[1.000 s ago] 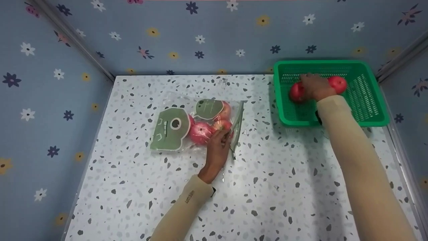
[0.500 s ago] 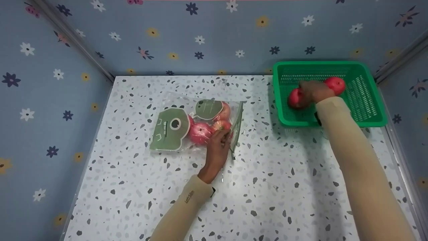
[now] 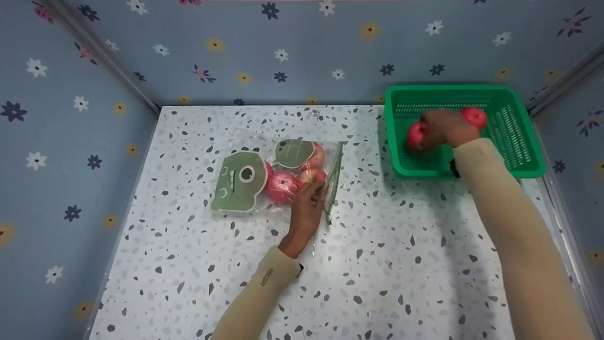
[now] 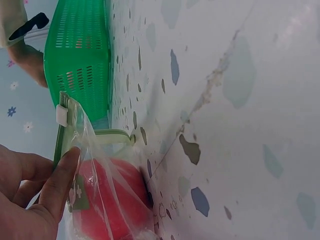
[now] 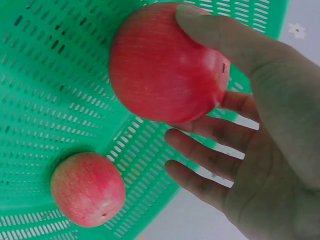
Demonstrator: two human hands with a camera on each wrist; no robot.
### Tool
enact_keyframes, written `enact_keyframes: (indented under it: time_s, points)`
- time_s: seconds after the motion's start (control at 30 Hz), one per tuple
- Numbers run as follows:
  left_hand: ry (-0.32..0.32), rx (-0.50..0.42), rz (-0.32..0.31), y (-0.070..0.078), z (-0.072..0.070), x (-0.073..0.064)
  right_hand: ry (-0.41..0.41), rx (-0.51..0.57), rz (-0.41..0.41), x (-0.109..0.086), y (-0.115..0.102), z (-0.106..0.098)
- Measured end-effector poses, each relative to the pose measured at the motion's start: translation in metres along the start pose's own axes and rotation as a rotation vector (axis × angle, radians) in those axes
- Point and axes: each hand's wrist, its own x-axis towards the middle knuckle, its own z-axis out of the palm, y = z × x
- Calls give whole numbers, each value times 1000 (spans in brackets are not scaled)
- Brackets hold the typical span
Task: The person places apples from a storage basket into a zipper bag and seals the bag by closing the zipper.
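My left hand [image 3: 307, 208] pinches the open edge of a clear zip bag [image 3: 243, 141] printed with a green dinosaur; the bag lies on the table with several apples [image 3: 283, 185] inside. In the left wrist view the bag's white slider [image 4: 61, 115] sits just above the pinching fingers, and a red apple [image 4: 112, 200] shows through the film. Over at the green basket [image 3: 401, 169], my right hand [image 3: 448, 126] grips a red apple [image 5: 167, 65] between thumb and fingers. A second apple [image 5: 88, 190] rests in the basket, apart from the hand.
The basket stands at the table's back right, close to the flowered back wall [image 3: 306, 52]. Side walls bound the white speckled table [image 3: 354, 293] at left and right. Table surface separates bag from basket.
The right hand has shifted slightly within the basket, staying at the same apple, and its forearm has swung a little to the right. Left hand and bag look the same.
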Motion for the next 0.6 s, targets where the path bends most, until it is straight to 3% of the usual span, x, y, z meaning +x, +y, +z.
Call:
enact_keyframes:
  time_s: [0.23,0.6]
  points:
    - [6,13,21,-2,0,-2,116,-21,-86,-14,0,-1]
    - [8,3,26,-3,0,0,283,-25,-141,-41,-9,0]
